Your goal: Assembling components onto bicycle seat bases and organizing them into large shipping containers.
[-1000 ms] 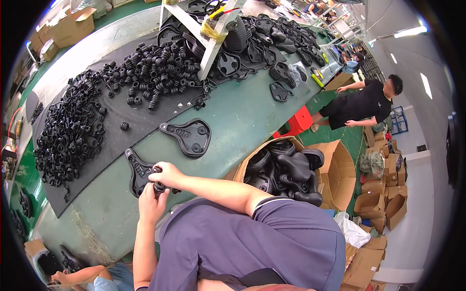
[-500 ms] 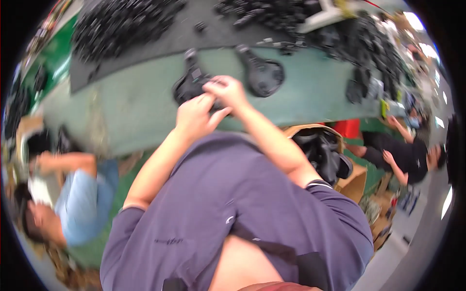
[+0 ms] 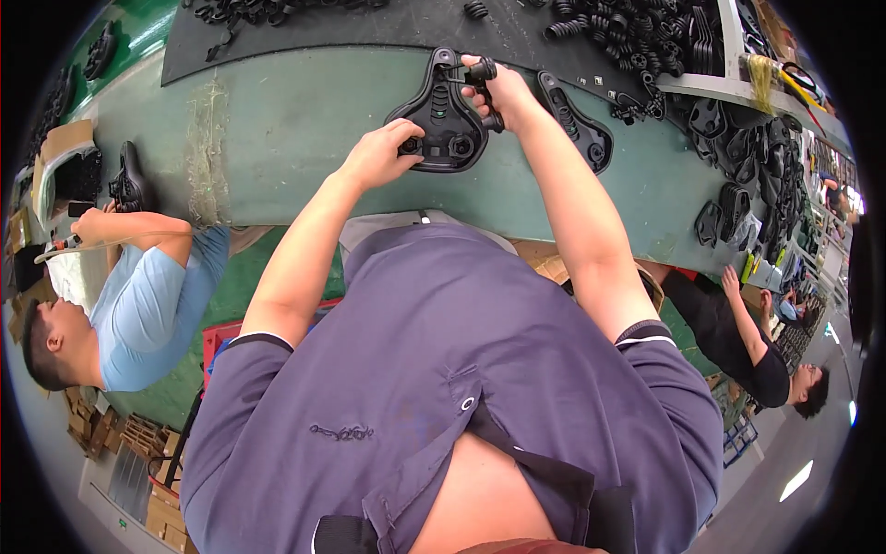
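A black bicycle saddle (image 3: 441,111) lies underside up on the green worktable, its narrow nose pointing away from me. My left hand (image 3: 380,155) pinches its rear left corner, thumb and fingers at the round socket there. Beside the nose, my right hand (image 3: 503,90) is closed around a dark part with a ribbed round end (image 3: 482,70); the fingers hide much of it, and I cannot make out its kind. A second upturned saddle (image 3: 580,125) rests to the right, partly behind my right forearm.
Black coil springs (image 3: 637,37) are heaped on a dark mat (image 3: 406,30) at the back. More saddle parts (image 3: 738,157) pile up at the right, by a pale frame (image 3: 711,88). One person (image 3: 152,314) works at the left; another (image 3: 738,342) is at the right.
My hands have parted: the right moved up and right and now grips the dark ribbed part, while the left stays at the saddle's rear. The saddle sits further right in view.
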The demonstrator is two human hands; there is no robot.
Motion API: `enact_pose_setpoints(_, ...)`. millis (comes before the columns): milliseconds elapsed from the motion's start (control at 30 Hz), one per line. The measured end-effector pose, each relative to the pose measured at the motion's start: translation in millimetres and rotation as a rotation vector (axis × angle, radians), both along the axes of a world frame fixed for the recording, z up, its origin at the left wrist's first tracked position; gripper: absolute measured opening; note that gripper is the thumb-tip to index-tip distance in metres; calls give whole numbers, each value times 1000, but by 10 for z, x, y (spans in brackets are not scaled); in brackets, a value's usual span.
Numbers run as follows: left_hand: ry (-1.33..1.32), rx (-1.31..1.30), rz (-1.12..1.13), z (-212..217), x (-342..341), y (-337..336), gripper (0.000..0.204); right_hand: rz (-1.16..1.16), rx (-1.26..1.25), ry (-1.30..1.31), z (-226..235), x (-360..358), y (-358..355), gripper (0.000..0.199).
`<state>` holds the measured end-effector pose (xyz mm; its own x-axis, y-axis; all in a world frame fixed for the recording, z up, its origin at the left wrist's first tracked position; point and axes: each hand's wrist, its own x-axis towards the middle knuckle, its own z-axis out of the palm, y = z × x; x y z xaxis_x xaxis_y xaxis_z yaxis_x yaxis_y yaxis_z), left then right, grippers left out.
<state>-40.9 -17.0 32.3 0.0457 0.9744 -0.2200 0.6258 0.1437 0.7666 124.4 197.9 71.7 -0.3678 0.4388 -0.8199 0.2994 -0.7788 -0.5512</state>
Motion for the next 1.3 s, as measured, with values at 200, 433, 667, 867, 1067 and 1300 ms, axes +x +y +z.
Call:
enact_pose_setpoints(200,-101,-20,39,-59,-11,76,44,798,937,-518,7,-200,-100,56)
enact_pose_setpoints(433,-118,-5,140,-15,113,123,61,606,992,-576,-257,-228,-762,73)
enact_pose_setpoints(667,-143,84,586,-261,333,391,72,553,1238,-488,-554,97,-908,89)
enact_pose_setpoints(867,277,86,548,-323,444,652,58,342,1400,-460,-692,83,-948,74)
enact_pose_setpoints(1067,2,-213,624,-568,54,622,64,407,1230,-173,-520,331,-698,61)
enact_pose_setpoints(1300,-359,-613,620,-225,-108,140,52,249,1428,-1098,-661,2287,261,61)
